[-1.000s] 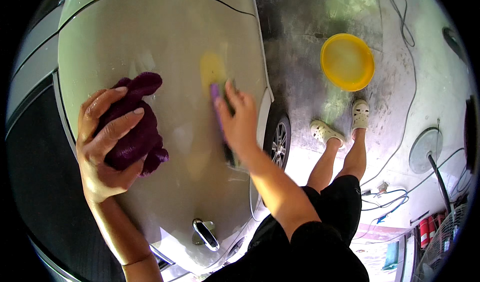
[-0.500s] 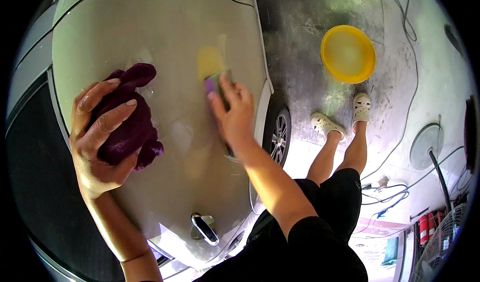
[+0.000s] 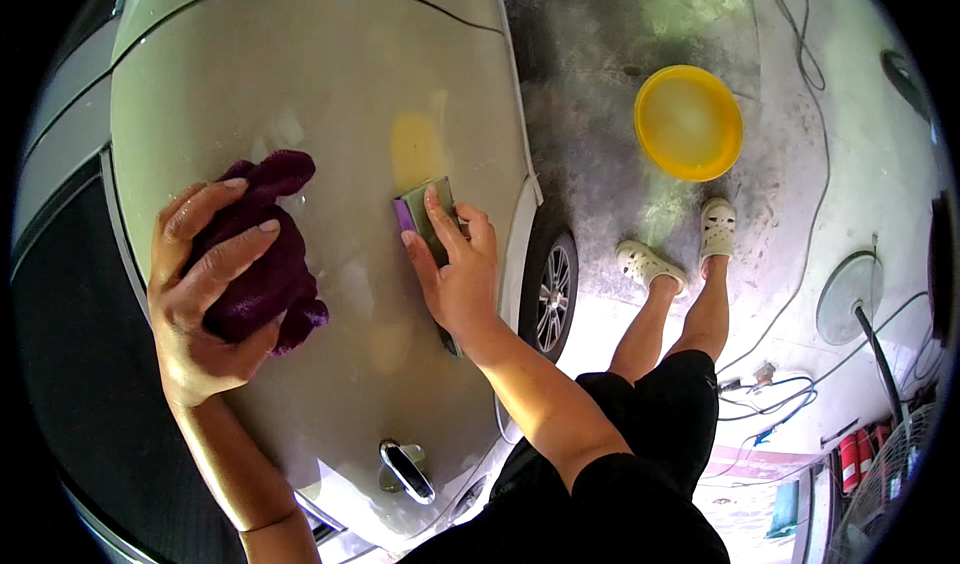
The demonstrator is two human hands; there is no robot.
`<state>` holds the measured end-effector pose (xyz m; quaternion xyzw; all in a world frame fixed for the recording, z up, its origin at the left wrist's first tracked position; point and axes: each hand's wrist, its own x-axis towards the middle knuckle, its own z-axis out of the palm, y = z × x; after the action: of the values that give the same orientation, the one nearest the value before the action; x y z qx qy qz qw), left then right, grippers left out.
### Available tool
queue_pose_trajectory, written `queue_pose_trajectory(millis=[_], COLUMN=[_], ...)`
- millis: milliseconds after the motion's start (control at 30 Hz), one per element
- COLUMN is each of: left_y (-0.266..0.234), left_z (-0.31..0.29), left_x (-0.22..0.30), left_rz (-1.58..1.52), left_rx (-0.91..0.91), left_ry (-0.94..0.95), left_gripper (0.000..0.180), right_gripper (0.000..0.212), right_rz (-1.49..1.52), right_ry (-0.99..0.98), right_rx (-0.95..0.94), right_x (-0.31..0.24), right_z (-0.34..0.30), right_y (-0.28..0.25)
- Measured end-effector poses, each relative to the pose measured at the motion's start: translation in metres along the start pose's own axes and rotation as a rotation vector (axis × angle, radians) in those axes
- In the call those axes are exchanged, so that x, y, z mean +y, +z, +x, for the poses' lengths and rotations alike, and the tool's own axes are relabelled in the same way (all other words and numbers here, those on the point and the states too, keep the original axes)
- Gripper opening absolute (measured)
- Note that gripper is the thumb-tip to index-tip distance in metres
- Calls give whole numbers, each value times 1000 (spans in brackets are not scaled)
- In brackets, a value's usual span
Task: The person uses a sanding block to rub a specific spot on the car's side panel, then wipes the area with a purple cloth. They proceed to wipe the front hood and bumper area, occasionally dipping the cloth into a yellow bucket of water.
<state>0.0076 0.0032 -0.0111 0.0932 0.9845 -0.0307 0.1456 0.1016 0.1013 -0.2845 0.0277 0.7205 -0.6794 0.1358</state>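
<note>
While on panel point(image 3: 330, 84), both hands: cloth point(image 3: 262, 264), block point(image 3: 425, 214)

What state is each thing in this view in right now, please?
left hand: gripping bunched purple cloth on car panel.
right hand: pressing purple-edged block flat on panel.
yellow basin: upright on the floor, contents unclear.
door handle: closed.

The right hand point(image 3: 455, 279) has slid its purple-edged sanding block point(image 3: 425, 219) up the car panel point(image 3: 330, 84), closer to the yellow patch point(image 3: 415, 149) just beyond its grip. The left hand point(image 3: 205, 294), with the maroon cloth point(image 3: 265, 264), has shifted slightly lower.
</note>
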Motion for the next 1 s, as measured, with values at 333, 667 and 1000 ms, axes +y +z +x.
queue_pose_trajectory(millis=[333, 667, 1000], left_y=[1, -1, 5], left_z=[1, 2, 0], left_x=[3, 4, 4], left_rz=[18, 6, 4], left_rx=[21, 13, 20], left_ry=[-18, -11, -18], left_gripper=[73, 73, 73], right_gripper=[50, 54, 51], right_rz=[44, 29, 66], right_ry=[38, 28, 112], right_rx=[11, 35, -46], right_x=[0, 26, 28], right_z=[7, 15, 33], right_y=[4, 11, 3])
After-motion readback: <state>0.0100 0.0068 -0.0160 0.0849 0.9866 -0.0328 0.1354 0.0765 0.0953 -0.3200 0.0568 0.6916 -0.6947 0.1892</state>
